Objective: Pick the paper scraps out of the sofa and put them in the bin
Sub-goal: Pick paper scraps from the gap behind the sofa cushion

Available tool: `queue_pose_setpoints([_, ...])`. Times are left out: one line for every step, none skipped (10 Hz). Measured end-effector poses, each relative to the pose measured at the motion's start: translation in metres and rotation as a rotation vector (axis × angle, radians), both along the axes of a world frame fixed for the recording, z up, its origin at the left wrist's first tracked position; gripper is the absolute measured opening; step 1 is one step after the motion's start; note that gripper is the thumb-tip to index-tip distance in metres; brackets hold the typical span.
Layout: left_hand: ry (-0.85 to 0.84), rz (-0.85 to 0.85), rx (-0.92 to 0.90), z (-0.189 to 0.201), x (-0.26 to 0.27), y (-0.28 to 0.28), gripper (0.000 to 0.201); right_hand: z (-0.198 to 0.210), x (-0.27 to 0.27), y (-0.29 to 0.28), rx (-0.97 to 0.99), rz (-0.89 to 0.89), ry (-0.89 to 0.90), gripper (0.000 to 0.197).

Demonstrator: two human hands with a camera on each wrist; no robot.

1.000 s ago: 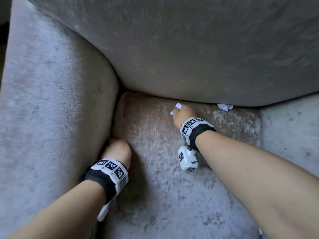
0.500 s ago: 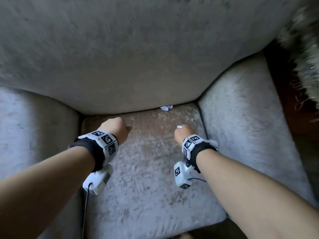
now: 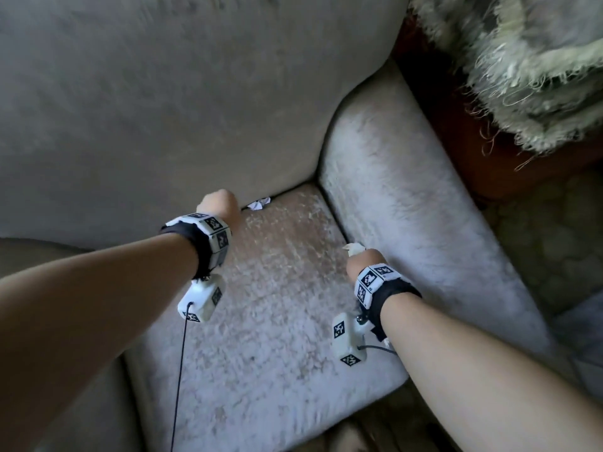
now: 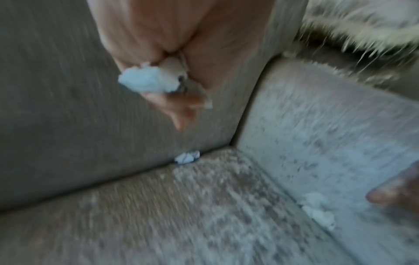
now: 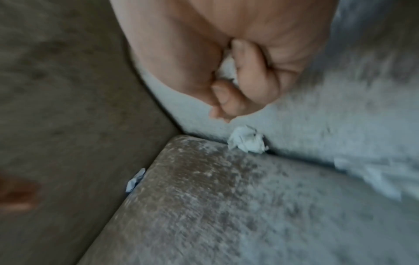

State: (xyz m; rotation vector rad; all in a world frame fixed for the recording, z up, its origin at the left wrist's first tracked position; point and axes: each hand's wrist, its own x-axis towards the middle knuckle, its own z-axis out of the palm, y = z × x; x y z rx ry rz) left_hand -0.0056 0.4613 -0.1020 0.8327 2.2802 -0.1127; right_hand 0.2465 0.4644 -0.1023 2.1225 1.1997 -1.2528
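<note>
Head view: the left hand (image 3: 218, 203) is fisted near the back crease of the seat cushion (image 3: 270, 305); 1 crumpled paper scrap (image 3: 259, 203) lies wedged in that crease just beyond its knuckles. The right hand (image 3: 362, 261) is also curled, with white paper showing at its fingertip end, beside the armrest (image 3: 408, 207). A shaggy throw (image 3: 522, 60) lies beyond the armrest. No bin appears.

Left wrist view: the fingers (image 4: 181, 100) curl round a white wad (image 4: 147, 80); the crease scrap (image 4: 187, 157) sits below the fingertips, apart from them. Another scrap (image 4: 317, 209) lies in the armrest seam.

Right wrist view: the fingers (image 5: 249, 80) close tightly on paper (image 5: 226, 70); 1 loose crumpled ball (image 5: 247, 139) rests just below the fingertips in the armrest seam. The back-crease scrap (image 5: 136, 179) is well off to their left.

Judgement: the scraps are probably light, soft and crushable; a fingertip pinch on the exposed part should lift them. The plush upholstery may snag or swallow pieces.
</note>
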Motion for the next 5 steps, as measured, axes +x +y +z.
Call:
queue_pose_setpoints([-0.035, 0.017, 0.057, -0.043, 0.009, 0.000, 0.033, -0.047, 0.006, -0.002, 0.050, 0.039, -0.049, 0.038])
queue_pose_setpoints([-0.076, -0.015, 0.057, -0.090, 0.015, 0.000, 0.040, -0.087, 0.000, -0.003, 0.070, -0.106, -0.099, 0.041])
queue_pose_setpoints([-0.060, -0.084, 0.102, -0.134, 0.020, 0.004, 0.051, -0.120, -0.008, 0.002, -0.032, -0.238, -0.179, 0.086])
queue_pose_setpoints([-0.012, 0.059, 0.059, -0.156, 0.021, 0.014, 0.070, -0.138, -0.012, 0.017, -0.038, -0.327, -0.216, 0.099])
queue_pose_setpoints([-0.015, 0.068, 0.047, -0.166, 0.024, 0.036, 0.067, -0.143, -0.013, 0.035, 0.013, -0.448, -0.200, 0.085])
